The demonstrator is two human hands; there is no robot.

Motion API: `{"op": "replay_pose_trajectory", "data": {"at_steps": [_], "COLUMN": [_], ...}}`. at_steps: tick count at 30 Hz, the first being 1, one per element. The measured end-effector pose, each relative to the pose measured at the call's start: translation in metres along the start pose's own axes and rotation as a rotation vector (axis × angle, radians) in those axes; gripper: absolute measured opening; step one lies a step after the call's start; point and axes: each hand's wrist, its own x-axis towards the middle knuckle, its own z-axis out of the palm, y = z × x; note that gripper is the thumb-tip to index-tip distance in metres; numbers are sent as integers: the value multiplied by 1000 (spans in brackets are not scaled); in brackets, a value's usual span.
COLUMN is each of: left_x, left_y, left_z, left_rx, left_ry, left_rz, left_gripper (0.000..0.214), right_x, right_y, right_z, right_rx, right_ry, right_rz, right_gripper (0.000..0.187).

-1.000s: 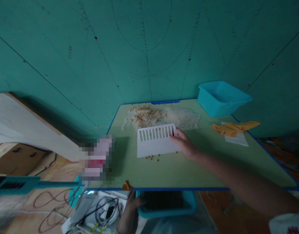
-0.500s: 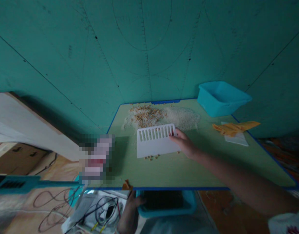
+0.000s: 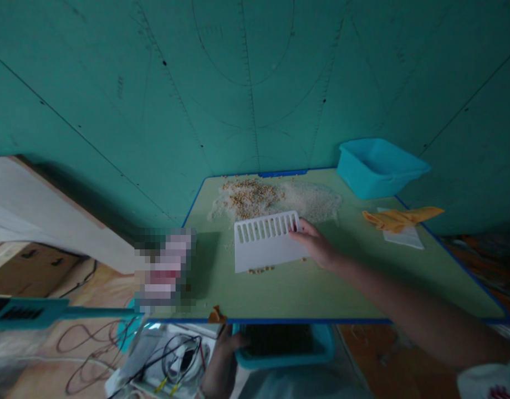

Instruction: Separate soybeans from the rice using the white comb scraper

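My right hand point(image 3: 315, 244) grips the right end of a white slotted plastic scraper point(image 3: 265, 241) that stands on edge on the green table point(image 3: 305, 288). A few brown grains point(image 3: 261, 270) lie along its near edge. Behind it spreads a pile of brown grains point(image 3: 249, 197) beside white rice point(image 3: 313, 202). My left hand point(image 3: 222, 363) holds the left rim of a blue tub point(image 3: 286, 346) just below the table's front edge.
Another blue tub point(image 3: 377, 166) stands at the table's far right corner. An orange cloth point(image 3: 398, 218) lies on a white sheet point(image 3: 404, 237) at the right edge. Cables and a tray point(image 3: 167, 360) sit below left. A teal wall point(image 3: 246, 83) rises behind.
The scraper has slid slightly toward me, bunching the loose brown grains closer against its near edge. My left hand and the tub below have stayed put.
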Motion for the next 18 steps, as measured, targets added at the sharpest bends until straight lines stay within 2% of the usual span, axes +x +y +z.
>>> {"op": "replay_pose_trajectory", "data": {"at_steps": [7, 13, 18], "left_x": [1, 5, 4], "left_y": [-3, -7, -7], "left_z": [-3, -8, -8], "left_rx": [35, -10, 5], "left_ry": [12, -69, -64], "left_rz": [4, 9, 0], "left_gripper": [41, 48, 52], "right_x": [-1, -2, 1], "right_y": [-3, -4, -2], "right_z": [-1, -3, -5], "right_rx": [2, -14, -15], "right_ry": [-37, -75, -97], "right_rz": [3, 32, 18], "right_gripper": [19, 18, 18]}}
